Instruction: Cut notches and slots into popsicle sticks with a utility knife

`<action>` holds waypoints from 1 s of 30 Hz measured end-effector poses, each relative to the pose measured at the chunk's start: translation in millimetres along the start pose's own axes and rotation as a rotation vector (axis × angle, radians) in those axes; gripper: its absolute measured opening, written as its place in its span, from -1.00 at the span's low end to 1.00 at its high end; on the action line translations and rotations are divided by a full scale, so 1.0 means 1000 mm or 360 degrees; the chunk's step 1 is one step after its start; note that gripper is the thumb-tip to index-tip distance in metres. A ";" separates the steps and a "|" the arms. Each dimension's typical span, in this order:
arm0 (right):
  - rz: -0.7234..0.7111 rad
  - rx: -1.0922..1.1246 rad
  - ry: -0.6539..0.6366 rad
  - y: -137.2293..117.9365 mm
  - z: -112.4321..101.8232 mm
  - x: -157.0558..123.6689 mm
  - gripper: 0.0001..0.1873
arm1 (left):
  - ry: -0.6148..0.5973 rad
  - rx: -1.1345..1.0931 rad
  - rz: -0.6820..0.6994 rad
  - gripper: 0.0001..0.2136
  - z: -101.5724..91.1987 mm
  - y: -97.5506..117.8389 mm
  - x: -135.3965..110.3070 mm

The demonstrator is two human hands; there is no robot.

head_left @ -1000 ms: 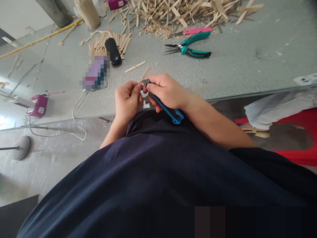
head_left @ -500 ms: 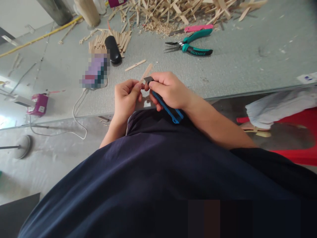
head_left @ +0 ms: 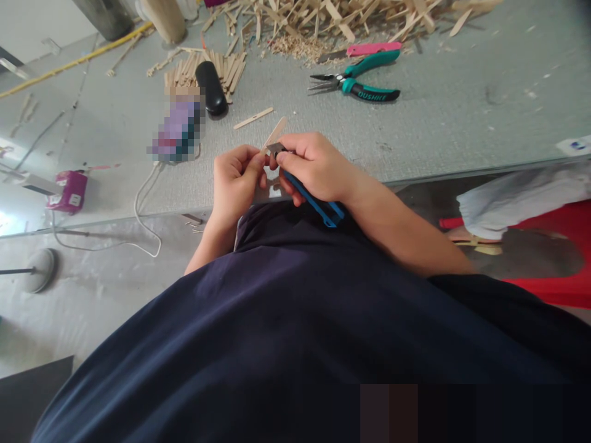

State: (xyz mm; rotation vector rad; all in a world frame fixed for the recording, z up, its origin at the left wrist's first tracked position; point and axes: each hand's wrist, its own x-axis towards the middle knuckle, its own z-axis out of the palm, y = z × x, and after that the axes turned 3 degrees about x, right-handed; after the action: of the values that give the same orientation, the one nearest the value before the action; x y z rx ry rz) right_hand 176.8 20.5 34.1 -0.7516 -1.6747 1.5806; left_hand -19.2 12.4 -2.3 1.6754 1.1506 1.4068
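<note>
Between thumb and fingers, my left hand (head_left: 237,178) pinches the lower end of a flat wooden craft stick (head_left: 276,131), which points up and to the right. My right hand (head_left: 316,163) is closed around a blue and black utility knife (head_left: 311,195). The knife's short metal blade (head_left: 277,148) lies against or very close to the stick; whether it cuts in cannot be told. Both hands are close together over the table's near edge. Just beyond them lies another craft stick (head_left: 253,118) with a dark mark in its middle.
Green-handled pliers (head_left: 355,84) and a pink-handled knife (head_left: 373,49) lie beyond my right hand. A heap of sticks (head_left: 341,18) covers the back. On the left are a black case (head_left: 211,88) on stacked sticks, a white cable (head_left: 137,206) and a purple box (head_left: 69,192). Someone's leg (head_left: 521,197) is at right.
Both hands keep their grip and almost the same place. The view has shifted slightly; the blade and stick show barely any movement against each other.
</note>
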 end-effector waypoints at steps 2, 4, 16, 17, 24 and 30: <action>-0.0016 -0.0011 -0.0033 0.000 -0.001 0.000 -0.83 | -0.0012 -0.0041 0.0015 -0.77 0.000 0.000 0.000; -0.0032 -0.0030 -0.0071 0.000 -0.002 0.001 -0.83 | -0.0020 -0.0080 0.0015 -0.77 0.000 0.001 0.001; 0.0024 -0.0017 0.0015 -0.001 0.000 -0.001 -0.82 | 0.0131 -0.0044 0.0118 -0.73 0.007 -0.005 -0.001; 0.0030 -0.0022 0.0019 -0.001 0.001 -0.001 -0.82 | 0.0153 -0.0011 0.0122 -0.73 0.009 -0.005 -0.003; -0.0011 -0.0038 0.0027 -0.002 0.003 -0.001 -0.74 | 0.0297 0.0141 0.0125 -0.79 0.014 -0.001 -0.008; -0.0022 -0.0032 0.0014 -0.001 0.001 -0.002 -0.76 | 0.0067 -0.0042 0.0125 -0.72 0.006 -0.002 0.002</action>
State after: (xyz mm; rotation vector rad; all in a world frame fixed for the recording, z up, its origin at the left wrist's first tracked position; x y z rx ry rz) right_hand 176.9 17.8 35.1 -0.7544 -1.6885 1.5508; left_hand -13.3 14.9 -4.6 1.6964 1.0952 1.5060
